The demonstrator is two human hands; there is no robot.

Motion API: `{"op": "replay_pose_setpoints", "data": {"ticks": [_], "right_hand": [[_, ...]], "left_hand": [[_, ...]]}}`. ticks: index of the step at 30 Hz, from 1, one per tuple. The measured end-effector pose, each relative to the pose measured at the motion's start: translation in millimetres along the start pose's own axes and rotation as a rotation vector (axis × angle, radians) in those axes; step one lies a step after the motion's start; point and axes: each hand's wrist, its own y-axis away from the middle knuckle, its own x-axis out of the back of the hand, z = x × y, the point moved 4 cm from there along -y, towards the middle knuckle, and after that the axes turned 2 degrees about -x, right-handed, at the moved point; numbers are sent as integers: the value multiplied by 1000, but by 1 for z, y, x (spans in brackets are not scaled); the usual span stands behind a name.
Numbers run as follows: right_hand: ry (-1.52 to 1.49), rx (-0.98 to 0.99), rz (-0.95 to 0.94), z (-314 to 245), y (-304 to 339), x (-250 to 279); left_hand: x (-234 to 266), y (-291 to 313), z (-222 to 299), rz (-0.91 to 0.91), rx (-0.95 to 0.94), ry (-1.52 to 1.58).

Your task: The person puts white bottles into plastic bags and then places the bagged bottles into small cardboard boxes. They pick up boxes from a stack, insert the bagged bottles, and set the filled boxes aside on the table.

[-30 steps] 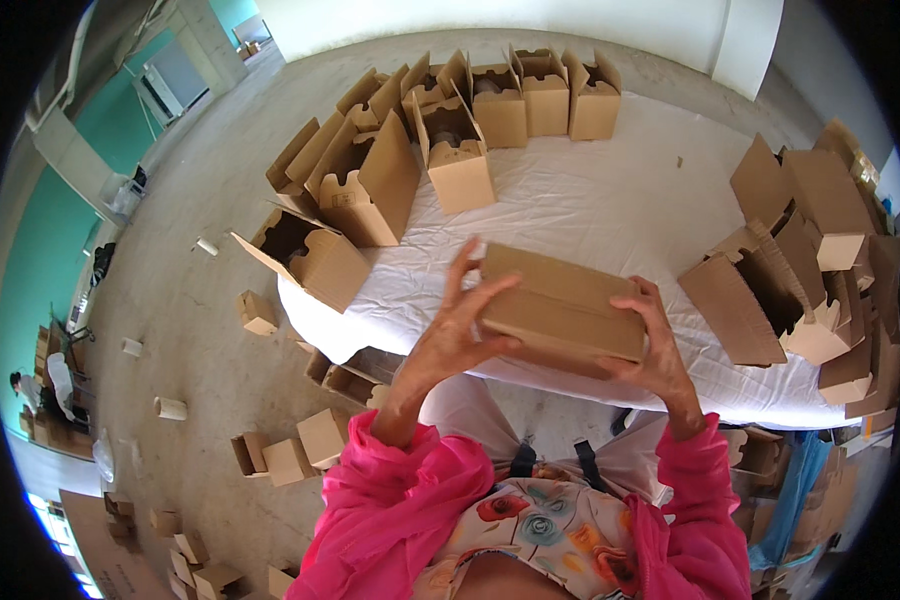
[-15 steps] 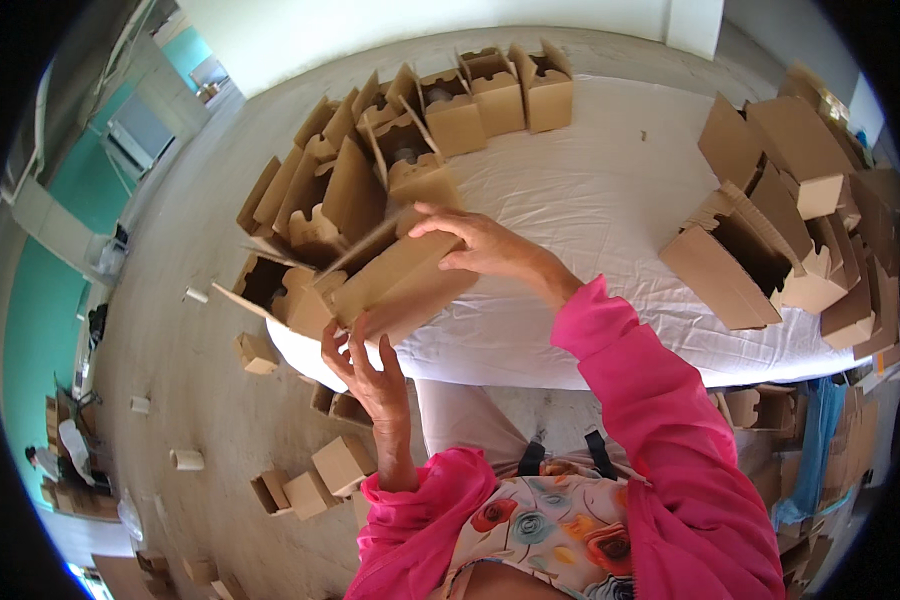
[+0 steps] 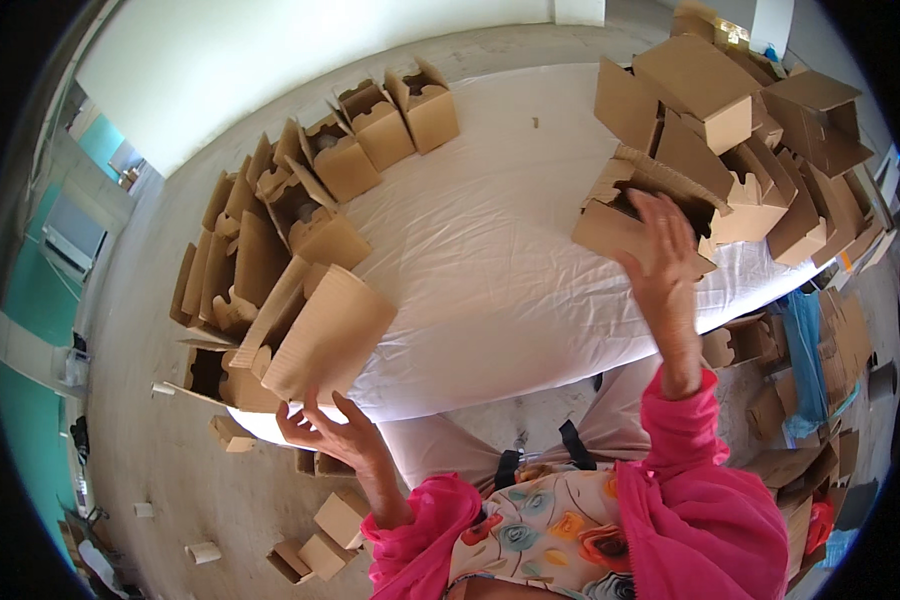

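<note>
My left hand (image 3: pixel 338 436), fingers spread, is at the near edge of a brown cardboard box (image 3: pixel 332 335) that leans at the end of a row of open boxes. Whether its fingertips touch the cardboard I cannot tell. My right hand (image 3: pixel 662 272) reaches over another open cardboard box (image 3: pixel 605 228) at the near side of the pile on the right. Its fingers are stretched out in front of the box opening and hide part of it; no grip on the box shows.
A white cloth (image 3: pixel 470 260) covers the table. Open cardboard boxes (image 3: pixel 375 130) stand in a curved row along its left and far sides. Right, more boxes (image 3: pixel 695 85) lie heaped. Small boxes (image 3: pixel 342 518) and a white roll (image 3: pixel 203 552) lie on the floor; blue plastic (image 3: pixel 802 365) hangs at the right.
My right hand has let go of the box at the left and moved right to the pile. That box now leans against the row. My view has turned rightward.
</note>
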Motion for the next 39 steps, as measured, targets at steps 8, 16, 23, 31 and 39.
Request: {"op": "replay_pose_setpoints", "data": {"ticks": [8,16,23,31,39], "right_hand": [[-54,170,-4,23,12,26],[-506,298,-325,-17,15,22],[-219,-133,493,130,-54,54],[-293,-547,410,302,-167,22],[-518,-594,134,317,-194,3]], "left_hand": [[-24,17,126,-556,-184,889],[-30,-13,181,-740,-512,877],[-29,-12,175,-756,-518,848],[-23,-15,166,-689,-682,829],[-30,-9,160,-707,-652,849]]}}
